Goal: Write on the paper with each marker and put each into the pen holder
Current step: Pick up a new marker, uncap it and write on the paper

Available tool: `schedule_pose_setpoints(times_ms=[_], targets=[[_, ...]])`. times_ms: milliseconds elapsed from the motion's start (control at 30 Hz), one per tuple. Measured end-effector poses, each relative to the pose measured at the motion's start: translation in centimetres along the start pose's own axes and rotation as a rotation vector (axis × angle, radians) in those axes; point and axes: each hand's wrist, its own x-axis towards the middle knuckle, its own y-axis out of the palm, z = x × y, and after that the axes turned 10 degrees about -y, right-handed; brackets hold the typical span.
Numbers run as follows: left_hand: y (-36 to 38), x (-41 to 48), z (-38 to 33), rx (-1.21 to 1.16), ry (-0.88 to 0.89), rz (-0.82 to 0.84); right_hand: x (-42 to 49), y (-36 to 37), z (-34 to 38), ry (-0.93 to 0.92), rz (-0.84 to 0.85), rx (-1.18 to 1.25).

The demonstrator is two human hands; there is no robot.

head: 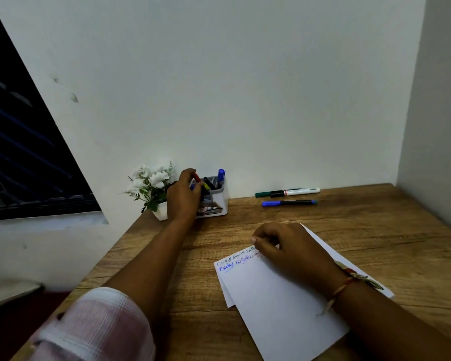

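Far back by the wall, the left hand [184, 194] pinches a red marker [197, 177] over the white pen holder [220, 201], which holds other markers. Nearer, the right hand [289, 248] rests on the written paper [279, 303], fingers loosely curled, gripping nothing. A green-capped marker [287, 192] and a blue marker [288, 202] lie right of the holder, apart from both hands.

The left hand [184, 196] grips a red marker [197, 177] at the holder [219, 201] (others already stand inside), next to a plant [151, 181]. The right hand [289, 248] rests on the paper [276, 308], fingers curled. A blue marker [288, 202] lies on the surface [375, 230] beyond.
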Motion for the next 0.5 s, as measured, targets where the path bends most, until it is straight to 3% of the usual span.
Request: schedule_pose_setpoints(times_ms=[267,400,500], targets=[[-1.7,-2.1,-0.8,0.035,-0.014,0.070,0.1,-0.2,0.2,0.001,-0.001,-0.015],[-2.5,-6.8,-2.2,-0.138,0.023,0.059,-0.2,-0.5,0.5,-0.003,-0.006,-0.026],[-2.0,-10.9,-2.0,-0.167,-0.069,0.131,-0.2,-0.3,0.8,-0.011,-0.034,-0.078]])
